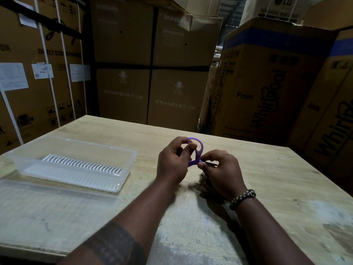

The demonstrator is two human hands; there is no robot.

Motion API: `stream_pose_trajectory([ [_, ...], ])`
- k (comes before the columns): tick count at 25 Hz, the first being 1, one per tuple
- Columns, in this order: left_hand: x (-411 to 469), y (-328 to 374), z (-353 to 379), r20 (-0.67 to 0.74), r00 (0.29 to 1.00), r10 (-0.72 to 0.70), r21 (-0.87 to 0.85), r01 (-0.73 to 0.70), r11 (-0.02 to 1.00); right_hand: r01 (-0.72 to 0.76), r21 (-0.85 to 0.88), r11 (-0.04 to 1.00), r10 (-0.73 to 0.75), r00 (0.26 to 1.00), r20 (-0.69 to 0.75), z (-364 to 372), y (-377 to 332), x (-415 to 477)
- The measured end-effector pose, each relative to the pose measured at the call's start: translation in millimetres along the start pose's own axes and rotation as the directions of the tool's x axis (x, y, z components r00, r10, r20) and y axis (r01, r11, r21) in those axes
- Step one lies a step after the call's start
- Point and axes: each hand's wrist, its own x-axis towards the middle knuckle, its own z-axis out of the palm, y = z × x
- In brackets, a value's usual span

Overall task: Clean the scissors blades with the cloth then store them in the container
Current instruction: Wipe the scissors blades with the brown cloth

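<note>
Blade-wiping seemed in hand: the left grip (172, 161) held the scissors (198, 150) by a loop, the right grip (219, 169) pinched them near the pivot over the cloth (204, 181), and storing in the container (86, 144) came next.

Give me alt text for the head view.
Two bare hands hold purple-handled scissors above a wooden table: the left hand grips a handle loop, the right hand pinches near the pivot, a dark cloth bunched beneath it. An open clear container and its lid lie to the left.
</note>
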Motion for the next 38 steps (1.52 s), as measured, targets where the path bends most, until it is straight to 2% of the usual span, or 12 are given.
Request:
stream_pose_trajectory([
  [5, -1, 1, 1, 0.061, 0.995, -0.077, -0.036, 0.079, 0.996, 0.08, -0.016, 0.997, -0.082, 0.985, -0.152, 0, 4, 1],
  [9, 1, 3, 2, 0.102, 0.965, -0.24, -0.156, 0.254, 0.955, 0.164, -0.079, 0.983, -0.179, 0.952, -0.248, 0, 9, 3],
  [15, 3, 6, 0, 0.184, 0.812, -0.554, -0.172, 0.581, 0.795, 0.265, -0.257, 0.929, -0.339, 0.89, -0.305, -1, 11, 1],
  [18, 5, 5, 0, 0.283, 0.744, -0.605, -0.219, 0.664, 0.715, 0.284, -0.395, 0.874, -0.416, 0.857, -0.304, -1, 5, -1],
  [22, 6, 7, 0, 0.372, 0.686, -0.626, -0.32, 0.727, 0.607, 0.361, -0.521, 0.773, -0.519, 0.833, -0.192, 6, 3, -3],
  [25, 5, 8, 0, 0.309, 0.693, -0.651, -0.316, 0.721, 0.617, 0.394, -0.568, 0.723, -0.549, 0.826, -0.127, 11, 3, -3],
  [28, 3, 9, 1, 0.204, 0.77, -0.605, -0.236, 0.638, 0.733, 0.407, -0.555, 0.726, -0.555, 0.823, -0.121, 12, 3, -4],
  [31, 7, 3, -1, 0.078, 0.855, -0.512, -0.164, 0.518, 0.84, 0.303, -0.466, 0.831, -0.429, 0.883, -0.192, 4, 2, -3],
  [33, 8, 0, -4, 0.018, 0.894, -0.447, -0.121, 0.446, 0.887, 0.131, -0.335, 0.933, -0.234, 0.929, -0.288, -6, 7, -2],
  [34, 8, -1, -4, -0.002, 0.91, -0.416, -0.103, 0.413, 0.905, 0.041, -0.272, 0.962, -0.121, 0.951, -0.286, -12, 11, -1],
  [36, 8, -3, -4, -0.036, 0.925, -0.378, -0.073, 0.374, 0.924, -0.127, -0.194, 0.973, 0.106, 0.988, -0.114, -22, 18, 3],
  [38, 9, -3, -4, -0.052, 0.926, -0.373, -0.059, 0.37, 0.927, -0.238, -0.222, 0.946, 0.278, 0.945, 0.171, -26, 16, 3],
])
